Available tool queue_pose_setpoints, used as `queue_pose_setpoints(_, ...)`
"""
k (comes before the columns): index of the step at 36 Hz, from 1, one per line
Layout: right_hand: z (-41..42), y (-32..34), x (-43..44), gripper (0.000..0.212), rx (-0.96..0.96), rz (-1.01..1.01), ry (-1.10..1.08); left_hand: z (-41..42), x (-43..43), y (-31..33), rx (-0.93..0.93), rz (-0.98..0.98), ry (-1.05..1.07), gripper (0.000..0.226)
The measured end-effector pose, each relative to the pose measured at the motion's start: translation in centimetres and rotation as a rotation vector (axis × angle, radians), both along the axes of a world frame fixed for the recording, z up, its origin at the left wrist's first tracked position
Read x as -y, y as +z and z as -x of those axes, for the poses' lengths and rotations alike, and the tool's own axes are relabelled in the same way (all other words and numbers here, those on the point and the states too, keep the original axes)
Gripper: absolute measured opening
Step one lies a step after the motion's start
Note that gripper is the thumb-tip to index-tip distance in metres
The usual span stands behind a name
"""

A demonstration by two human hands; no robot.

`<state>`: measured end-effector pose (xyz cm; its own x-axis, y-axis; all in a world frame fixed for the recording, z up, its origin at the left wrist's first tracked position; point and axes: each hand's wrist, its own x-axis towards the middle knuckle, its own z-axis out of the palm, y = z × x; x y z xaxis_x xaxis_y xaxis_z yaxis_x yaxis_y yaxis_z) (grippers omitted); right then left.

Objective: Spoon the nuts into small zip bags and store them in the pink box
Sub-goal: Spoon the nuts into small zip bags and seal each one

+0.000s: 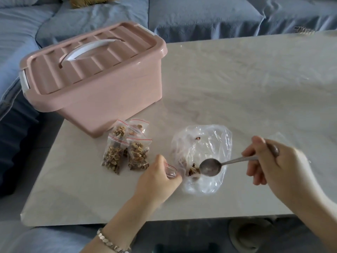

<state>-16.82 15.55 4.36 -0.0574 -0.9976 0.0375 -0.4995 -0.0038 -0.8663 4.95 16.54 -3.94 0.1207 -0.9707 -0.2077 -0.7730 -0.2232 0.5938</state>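
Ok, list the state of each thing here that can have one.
pink box: lid on, closed.
filled zip bags: hold nuts, lying outside the box.
large clear bag: open, nearly empty.
spoon: bowl empty.
small zip bag: held, looks empty.
left hand: grips the small zip bag.
right hand: holds the spoon.

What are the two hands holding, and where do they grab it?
The right hand grips a grey metal spoon by its handle end. The left hand pinches a small clear zip bag near its red-striped top.
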Motion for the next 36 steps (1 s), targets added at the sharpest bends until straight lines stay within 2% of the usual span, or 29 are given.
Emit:
queue_pose_setpoints(4,0.5,-1.0,0.1,0.037,-0.049,-0.078,0.028,0.7,0.4,0.3,0.025,-0.103,-0.012,0.036)
queue_pose_setpoints(8,0.5,-1.1,-0.2,0.042,-0.068,-0.070,0.000,1.5,0.8,0.7,-0.020,-0.157,-0.018,0.037)
queue_pose_setpoints(14,0.5,-1.7,-0.8,0.042,-0.042,-0.016,-0.070,2.5,1.3,0.7,-0.128,-0.103,0.081,0.034)
queue_pose_setpoints(18,0.2,-3.0,-1.0,0.040,0.097,-0.038,-0.147,3.0,1.6,0.4,-0.190,-0.073,0.113,0.030)
queue_pose_setpoints(26,0.0,-6.1,-0.8,0.039,0.411,-0.237,-0.260,3.1,2.3,0.4,-0.307,-0.087,0.081,0.032)
queue_pose_setpoints(36,1.3,-7.5,-0.7,0.042,0.743,-0.401,-0.339,2.2,3.1,0.4,-0.365,0.049,0.218,0.033)
